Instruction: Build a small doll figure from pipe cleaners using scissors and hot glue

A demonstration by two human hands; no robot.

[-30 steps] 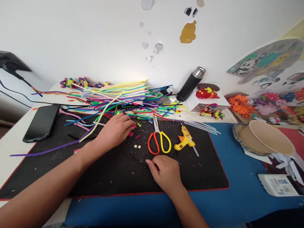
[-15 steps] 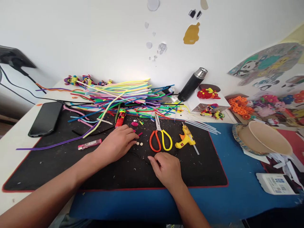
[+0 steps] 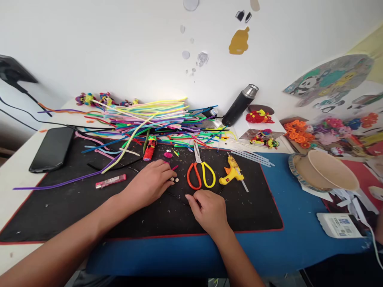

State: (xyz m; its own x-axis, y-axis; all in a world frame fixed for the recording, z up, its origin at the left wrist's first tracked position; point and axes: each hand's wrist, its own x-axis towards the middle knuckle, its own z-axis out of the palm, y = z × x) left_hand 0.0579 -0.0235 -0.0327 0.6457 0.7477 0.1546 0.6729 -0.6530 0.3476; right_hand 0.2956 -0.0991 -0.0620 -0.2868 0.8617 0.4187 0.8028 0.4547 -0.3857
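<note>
Left grip (image 3: 152, 181) at beige beads (image 3: 174, 180)

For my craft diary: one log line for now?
left hand by small beads | right hand on black mat | scissors untouched

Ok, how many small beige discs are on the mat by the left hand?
2: the beige discs lie side by side at the left hand fingertips, left of the scissors. More may be hidden underneath.

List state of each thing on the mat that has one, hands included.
left hand: flat on black mat, fingertips at two small beige discs
right hand: fingers curled, pinching thin black strand
scissors: closed, lying flat
glue gun: lying on side
flask: capped, leaning
phone: screen dark
</note>
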